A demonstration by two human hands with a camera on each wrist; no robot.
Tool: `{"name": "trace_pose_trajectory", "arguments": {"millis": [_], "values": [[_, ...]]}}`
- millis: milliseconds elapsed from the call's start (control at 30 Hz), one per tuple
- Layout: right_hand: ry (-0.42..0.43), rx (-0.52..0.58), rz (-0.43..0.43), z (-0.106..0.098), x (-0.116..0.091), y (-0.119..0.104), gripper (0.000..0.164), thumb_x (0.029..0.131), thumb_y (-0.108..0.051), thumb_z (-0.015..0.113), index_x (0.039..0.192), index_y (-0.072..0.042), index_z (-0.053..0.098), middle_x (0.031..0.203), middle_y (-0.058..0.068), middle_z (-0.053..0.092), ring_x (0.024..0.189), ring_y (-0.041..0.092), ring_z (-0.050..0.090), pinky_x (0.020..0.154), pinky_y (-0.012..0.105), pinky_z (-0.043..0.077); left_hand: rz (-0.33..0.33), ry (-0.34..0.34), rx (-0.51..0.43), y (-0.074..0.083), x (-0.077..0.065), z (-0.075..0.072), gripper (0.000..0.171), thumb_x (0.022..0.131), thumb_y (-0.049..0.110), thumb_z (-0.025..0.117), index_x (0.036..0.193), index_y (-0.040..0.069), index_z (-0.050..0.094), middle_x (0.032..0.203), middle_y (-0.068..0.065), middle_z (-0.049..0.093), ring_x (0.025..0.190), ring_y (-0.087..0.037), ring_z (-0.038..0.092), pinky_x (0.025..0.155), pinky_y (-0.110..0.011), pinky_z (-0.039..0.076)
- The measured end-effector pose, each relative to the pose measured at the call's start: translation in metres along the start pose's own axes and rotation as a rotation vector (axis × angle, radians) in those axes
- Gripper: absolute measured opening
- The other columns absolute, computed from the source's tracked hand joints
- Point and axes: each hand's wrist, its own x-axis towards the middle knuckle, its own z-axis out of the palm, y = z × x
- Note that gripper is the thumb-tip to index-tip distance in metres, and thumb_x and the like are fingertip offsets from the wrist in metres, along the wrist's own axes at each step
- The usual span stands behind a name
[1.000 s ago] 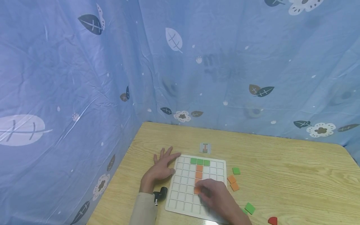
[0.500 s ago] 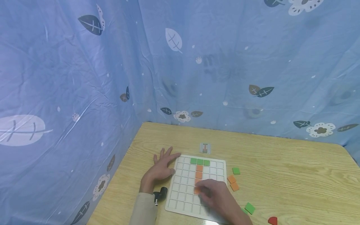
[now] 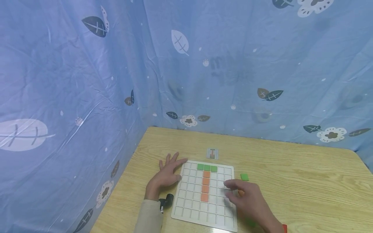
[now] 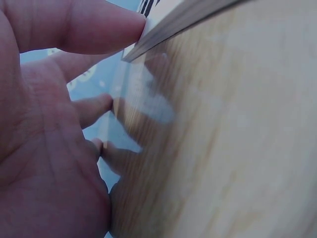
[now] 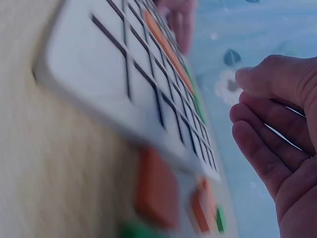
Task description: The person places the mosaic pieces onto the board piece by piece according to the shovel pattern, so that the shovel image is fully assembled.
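A white grid board [image 3: 187, 204] lies on the wooden table. Across its far row sit three green square tiles [image 3: 207, 168], and a column of orange square tiles [image 3: 205, 189] runs down from the middle one. My left hand [image 3: 165, 174] rests at the board's left edge, fingers spread, with thumb and forefinger touching the edge; the left wrist view shows the thumb [image 4: 89, 29] against it. Over the board's right edge hovers my right hand [image 3: 246, 195], holding nothing, thumb and fingers loosely bent and apart. Beneath it, loose orange tiles [image 5: 157, 191] lie beside the board, mostly hidden in the head view.
A small pattern card [image 3: 212, 153] lies behind the board. To the right are a loose green tile [image 3: 244, 177] and a red piece [image 3: 285, 228] partly behind the right forearm. A black device [image 3: 166, 201] is beside the left wrist. Blue patterned cloth [image 3: 221, 81] hangs around the table.
My right hand has lifted off the lowest orange tile and moved right, past the board's edge. That tile stays in its square. My left hand has not moved.
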Motion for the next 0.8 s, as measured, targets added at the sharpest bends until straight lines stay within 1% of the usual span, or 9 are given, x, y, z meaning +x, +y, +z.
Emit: {"name": "trace_pose_trajectory", "arguments": {"millis": [133, 200, 267, 367, 467, 667, 733, 800], "values": [[0.091, -0.032, -0.097, -0.018, -0.004, 0.015, 0.034, 0.083, -0.005, 0.093, 0.113, -0.021, 0.084, 0.106, -0.013, 0.084, 0.095, 0.005, 0.079, 0.087, 0.031, 0.066, 0.0, 0.004, 0.001, 0.001, -0.001, 0.0, 0.083, 0.081, 0.005, 0.065, 0.162, 0.021, 0.055, 0.184, -0.017, 0.018, 0.17, -0.049, -0.008, 0.128, -0.076, -0.018], [0.12, -0.04, -0.105, -0.025, -0.006, 0.022, 0.034, 0.084, -0.007, 0.093, 0.114, -0.021, 0.084, 0.107, -0.013, 0.084, 0.095, 0.003, 0.078, 0.082, 0.029, 0.066, 0.0, 0.005, 0.002, 0.002, -0.001, 0.0, 0.083, 0.081, 0.005, 0.065, 0.162, 0.021, 0.055, 0.184, -0.017, 0.018, 0.17, -0.049, -0.008, 0.128, -0.076, -0.018], [0.132, -0.024, -0.1, -0.032, -0.008, 0.027, 0.033, 0.085, -0.009, 0.092, 0.115, -0.02, 0.084, 0.107, -0.011, 0.084, 0.095, 0.004, 0.079, 0.079, 0.03, 0.066, -0.002, 0.006, 0.006, 0.002, -0.001, 0.0, 0.083, 0.081, 0.005, 0.065, 0.162, 0.021, 0.055, 0.184, -0.017, 0.018, 0.17, -0.049, -0.008, 0.128, -0.076, -0.018], [0.119, -0.011, -0.038, -0.038, -0.01, 0.031, 0.031, 0.09, -0.016, 0.09, 0.118, -0.023, 0.083, 0.11, -0.011, 0.084, 0.098, 0.003, 0.078, 0.079, 0.028, 0.064, 0.0, 0.006, 0.008, 0.002, -0.001, 0.0, 0.083, 0.081, 0.005, 0.065, 0.162, 0.02, 0.055, 0.184, -0.018, 0.018, 0.17, -0.049, -0.008, 0.128, -0.076, -0.018], [0.097, 0.001, 0.003, -0.04, -0.011, 0.033, 0.028, 0.092, -0.019, 0.089, 0.119, -0.026, 0.083, 0.109, -0.011, 0.084, 0.101, 0.002, 0.077, 0.081, 0.027, 0.064, 0.002, 0.006, 0.006, 0.002, -0.001, 0.0, 0.083, 0.081, 0.005, 0.064, 0.162, 0.02, 0.055, 0.184, -0.018, 0.017, 0.17, -0.05, -0.008, 0.128, -0.077, -0.017], [0.051, 0.032, -0.008, -0.034, -0.015, 0.038, 0.029, 0.088, -0.015, 0.092, 0.115, -0.023, 0.084, 0.106, -0.012, 0.084, 0.101, -0.002, 0.075, 0.082, 0.025, 0.066, 0.0, 0.007, 0.01, 0.001, 0.0, 0.001, 0.083, 0.081, 0.006, 0.064, 0.163, 0.021, 0.055, 0.184, -0.017, 0.017, 0.17, -0.049, -0.008, 0.128, -0.076, -0.017], [0.031, 0.018, 0.008, -0.032, -0.016, 0.039, 0.029, 0.086, -0.015, 0.093, 0.113, -0.023, 0.084, 0.105, -0.013, 0.083, 0.1, -0.001, 0.076, 0.084, 0.026, 0.066, -0.001, 0.006, 0.012, 0.0, -0.001, 0.001, 0.084, 0.081, 0.006, 0.064, 0.163, 0.021, 0.055, 0.184, -0.017, 0.017, 0.17, -0.049, -0.008, 0.128, -0.077, -0.017], [-0.006, 0.003, 0.048, -0.031, -0.018, 0.041, 0.027, 0.087, -0.017, 0.092, 0.112, -0.023, 0.084, 0.107, -0.013, 0.083, 0.1, 0.0, 0.076, 0.086, 0.026, 0.065, -0.001, 0.003, 0.012, 0.0, -0.001, 0.001, 0.084, 0.081, 0.006, 0.065, 0.163, 0.021, 0.055, 0.184, -0.018, 0.017, 0.17, -0.049, -0.008, 0.128, -0.077, -0.018]]}}
